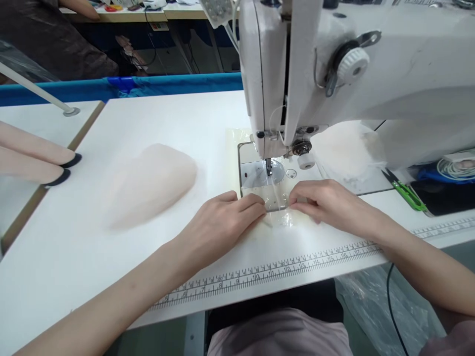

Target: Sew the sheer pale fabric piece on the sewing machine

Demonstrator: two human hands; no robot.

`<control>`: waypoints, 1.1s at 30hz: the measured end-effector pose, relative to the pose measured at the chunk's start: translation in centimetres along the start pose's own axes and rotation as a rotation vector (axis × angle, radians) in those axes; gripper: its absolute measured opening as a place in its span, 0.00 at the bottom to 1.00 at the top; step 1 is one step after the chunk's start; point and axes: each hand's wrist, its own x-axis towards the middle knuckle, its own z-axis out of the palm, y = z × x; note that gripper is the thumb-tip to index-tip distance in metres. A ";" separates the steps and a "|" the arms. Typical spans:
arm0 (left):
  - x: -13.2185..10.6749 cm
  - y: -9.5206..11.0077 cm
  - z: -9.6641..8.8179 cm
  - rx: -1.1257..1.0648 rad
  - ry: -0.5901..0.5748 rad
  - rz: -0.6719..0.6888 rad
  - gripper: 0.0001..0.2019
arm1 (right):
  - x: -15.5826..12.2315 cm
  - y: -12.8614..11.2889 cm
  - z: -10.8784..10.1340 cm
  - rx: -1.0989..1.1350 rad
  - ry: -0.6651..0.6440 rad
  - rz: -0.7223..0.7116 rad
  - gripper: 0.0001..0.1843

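A sewing machine (267, 79) stands over the white table, its presser foot (268, 167) above the metal needle plate (256, 174). In front of the foot, my left hand (232, 215) lies with its fingers bent and pressed down near the plate's front left edge. My right hand (321, 198) pinches at the front right corner of the plate. Between the two hands lies a shiny clear plastic strip (285, 217); whether the fingertips grip it is hard to make out. A pale sheer fabric piece (159, 180) rests to the left of my left hand.
Another pale fabric pile (345, 148) lies under the machine arm. Green thread snips (406, 190) are at the right, beside a dark phone-like slab (445, 195). A printed ruler (256, 278) runs along the front edge. Dark-tipped pale padded forms (33, 153) are at the left. A person sits beyond.
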 end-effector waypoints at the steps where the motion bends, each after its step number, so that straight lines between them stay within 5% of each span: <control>1: 0.1 0.2 -0.1 -0.046 -0.001 -0.058 0.13 | 0.0 0.0 0.0 0.043 0.028 0.031 0.06; 5: 1.0 0.5 -0.4 -0.135 -0.037 -0.214 0.12 | 0.1 -0.1 -0.1 0.082 0.111 0.038 0.05; 9: 2.6 -0.3 -0.2 -0.165 -0.098 -0.255 0.15 | 0.5 0.0 0.7 -0.101 0.124 -0.077 0.18; 16: 5.1 -3.0 -0.5 -0.467 -0.194 -0.335 0.14 | 1.6 1.0 2.0 -0.207 0.451 -0.084 0.12; 22: 4.4 -3.3 -1.2 -0.651 -0.189 -0.249 0.24 | 1.7 0.4 1.7 -0.124 0.359 -0.052 0.11; 25: 3.2 -2.1 -0.3 -0.527 -0.103 -0.150 0.23 | 1.3 0.1 1.9 -0.222 0.310 -0.127 0.11; 30: 1.2 0.5 1.6 0.112 0.184 0.074 0.11 | 0.7 0.2 2.5 -0.446 0.371 -0.332 0.11; 33: 0.5 1.5 1.8 0.332 0.200 0.081 0.11 | 0.6 0.3 2.6 -0.464 0.377 -0.373 0.12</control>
